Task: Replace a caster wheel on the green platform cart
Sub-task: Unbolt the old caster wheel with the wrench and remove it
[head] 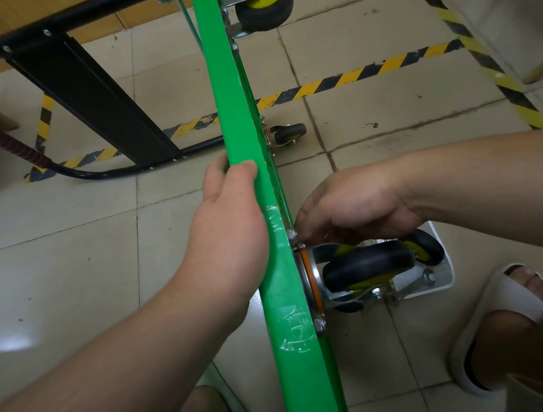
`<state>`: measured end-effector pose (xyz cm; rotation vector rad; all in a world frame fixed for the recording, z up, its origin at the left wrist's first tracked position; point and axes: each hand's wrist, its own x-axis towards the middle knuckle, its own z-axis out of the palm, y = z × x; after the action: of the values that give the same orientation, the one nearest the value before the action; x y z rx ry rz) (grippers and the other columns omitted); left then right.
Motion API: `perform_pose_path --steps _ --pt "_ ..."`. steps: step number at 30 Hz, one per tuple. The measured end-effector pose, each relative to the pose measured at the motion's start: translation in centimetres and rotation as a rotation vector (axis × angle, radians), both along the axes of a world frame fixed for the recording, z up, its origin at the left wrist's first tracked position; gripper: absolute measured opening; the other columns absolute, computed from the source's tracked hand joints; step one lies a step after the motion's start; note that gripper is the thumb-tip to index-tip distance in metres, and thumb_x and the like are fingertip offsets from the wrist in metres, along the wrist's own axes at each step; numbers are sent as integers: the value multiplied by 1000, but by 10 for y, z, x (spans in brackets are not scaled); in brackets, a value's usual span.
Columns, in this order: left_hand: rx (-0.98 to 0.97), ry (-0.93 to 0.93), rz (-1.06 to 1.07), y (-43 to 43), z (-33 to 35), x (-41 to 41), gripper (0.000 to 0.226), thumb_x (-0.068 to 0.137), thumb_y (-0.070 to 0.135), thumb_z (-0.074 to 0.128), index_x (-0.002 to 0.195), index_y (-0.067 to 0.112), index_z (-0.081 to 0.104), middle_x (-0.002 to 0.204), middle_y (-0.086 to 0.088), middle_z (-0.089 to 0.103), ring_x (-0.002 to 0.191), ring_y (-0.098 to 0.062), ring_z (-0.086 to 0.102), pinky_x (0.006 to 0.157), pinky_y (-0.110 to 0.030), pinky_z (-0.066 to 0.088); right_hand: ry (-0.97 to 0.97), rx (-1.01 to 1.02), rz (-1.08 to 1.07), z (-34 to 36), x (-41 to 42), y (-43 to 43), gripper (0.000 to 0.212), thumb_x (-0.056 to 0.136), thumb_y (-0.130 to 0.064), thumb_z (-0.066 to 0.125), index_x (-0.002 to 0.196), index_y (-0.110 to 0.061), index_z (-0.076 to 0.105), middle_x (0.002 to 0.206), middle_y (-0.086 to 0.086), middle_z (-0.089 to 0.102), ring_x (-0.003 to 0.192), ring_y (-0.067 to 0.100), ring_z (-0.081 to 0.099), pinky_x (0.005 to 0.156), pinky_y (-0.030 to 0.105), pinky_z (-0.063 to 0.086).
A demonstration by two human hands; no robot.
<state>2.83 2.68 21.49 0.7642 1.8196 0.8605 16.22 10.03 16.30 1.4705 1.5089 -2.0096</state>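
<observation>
While the green platform cart (285, 294) stands on edge, left hand (228, 232) clamps its rim, steadying it | right hand (353, 205) at caster wheel (367, 264) mounting bolt (290, 234); grip not discernible.

A: Cart deck (280, 273) up on edge, handle (89, 91) lying off to its left.
B: Left hand (232, 231) on the top edge; right hand (356, 208) right of it, above the near caster (368, 269), tray (447, 272) behind.

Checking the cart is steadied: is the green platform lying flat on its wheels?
No: the green platform stands on its edge, and the left hand grips its upper edge.
</observation>
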Motion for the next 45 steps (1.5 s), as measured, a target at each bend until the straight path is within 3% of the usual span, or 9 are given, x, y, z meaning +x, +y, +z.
perform_pose_path --steps 8,14,17,20,27,33,38,41,45 --pt "2 4 13 -1 -1 -1 33 102 46 39 131 44 53 93 1 62 88 -23 64 71 -37 48 71 23 4 0 1 1 17 89 -2 68 104 -7 71 111 17 74 101 30 69 97 42 55" --pt "0 32 27 0 -1 0 31 101 46 40 128 44 55 91 2 63 86 -22 64 71 -37 49 100 -21 -19 -5 2 4 26 82 9 69 102 -8 70 114 22 72 111 38 68 104 49 52" --pt "-1 26 31 0 0 0 31 101 46 40 129 44 54 92 3 62 86 -21 64 70 -36 49 114 -30 -46 -5 2 4 29 81 12 67 103 -6 69 119 28 68 103 37 67 103 47 49" --pt "4 34 30 0 0 0 31 102 45 39 130 45 53 90 4 61 83 -19 63 65 -33 45 132 -22 -68 -4 3 5 31 82 15 65 104 -6 68 117 29 67 94 32 63 90 38 55" --pt "-8 14 21 0 1 0 31 103 44 39 131 43 53 88 3 59 81 -20 62 65 -33 45 99 20 -106 -4 15 4 31 81 15 65 103 -6 66 84 9 65 71 18 64 66 26 57" --pt "-4 -28 16 -1 -2 -2 34 101 46 40 130 41 56 87 1 58 85 -23 62 74 -39 50 26 134 -149 -14 40 3 26 86 11 67 110 2 66 91 16 67 74 19 67 72 27 59" --pt "4 -46 42 -1 -2 -2 35 100 45 43 131 37 58 92 0 61 89 -25 64 80 -41 53 -131 309 -115 -31 75 4 17 86 -3 74 103 -4 71 98 20 73 76 19 68 75 29 60" --pt "11 -58 62 -2 -1 -1 36 99 44 44 130 34 59 93 -2 62 87 -26 65 75 -39 53 -228 362 -151 -49 94 4 8 89 -5 72 97 -4 72 98 19 73 78 21 72 81 36 63" --pt "11 -87 62 -3 0 0 36 100 43 44 130 31 59 89 -1 62 82 -24 65 71 -37 53 -340 402 -213 -80 109 1 8 88 -11 74 92 -4 73 94 16 73 79 27 74 74 37 64"
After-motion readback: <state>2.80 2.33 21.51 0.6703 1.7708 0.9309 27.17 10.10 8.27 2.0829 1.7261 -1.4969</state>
